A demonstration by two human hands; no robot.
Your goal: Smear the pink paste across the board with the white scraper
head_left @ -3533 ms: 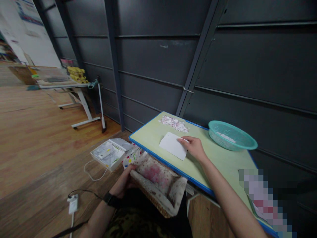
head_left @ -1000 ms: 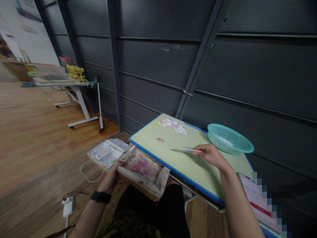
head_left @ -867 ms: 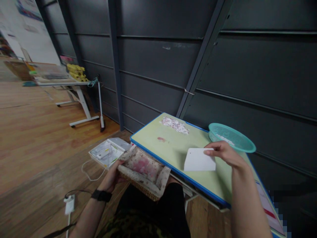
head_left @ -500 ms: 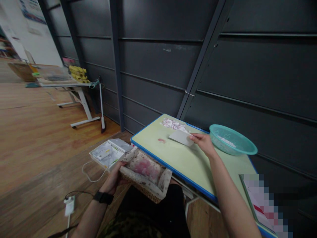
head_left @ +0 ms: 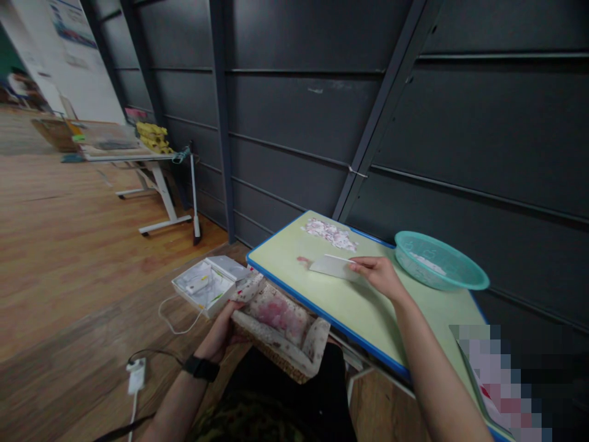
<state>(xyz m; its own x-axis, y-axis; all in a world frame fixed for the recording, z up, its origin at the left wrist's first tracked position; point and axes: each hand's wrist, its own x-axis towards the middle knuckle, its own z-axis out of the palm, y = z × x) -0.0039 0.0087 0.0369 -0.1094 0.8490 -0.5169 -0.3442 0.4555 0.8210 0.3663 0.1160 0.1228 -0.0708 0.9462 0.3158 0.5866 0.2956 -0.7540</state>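
Note:
My right hand (head_left: 378, 275) is closed on a white plastic scraper (head_left: 332, 267), holding it low over the pale green tabletop (head_left: 359, 301), its far edge next to a small pink smear (head_left: 301, 261). A patch of pink and white bits (head_left: 330, 233) lies beyond it at the table's far corner. My left hand (head_left: 224, 330), with a black watch at the wrist, grips the left end of a cloth-lined wicker basket (head_left: 280, 331) stained pink inside, held below the table's blue front edge.
A teal plastic basket (head_left: 439, 261) holding some white bits stands at the table's back right. An open white box (head_left: 207, 283) with a cable lies on the wooden floor. Printed papers (head_left: 497, 380) lie near right. A white desk (head_left: 133, 156) stands far left by the dark wall.
My right hand lifted the scraper off the table, swung it toward me, then carried it back out and lowered it beside the pink smear. The basket stayed under the table edge.

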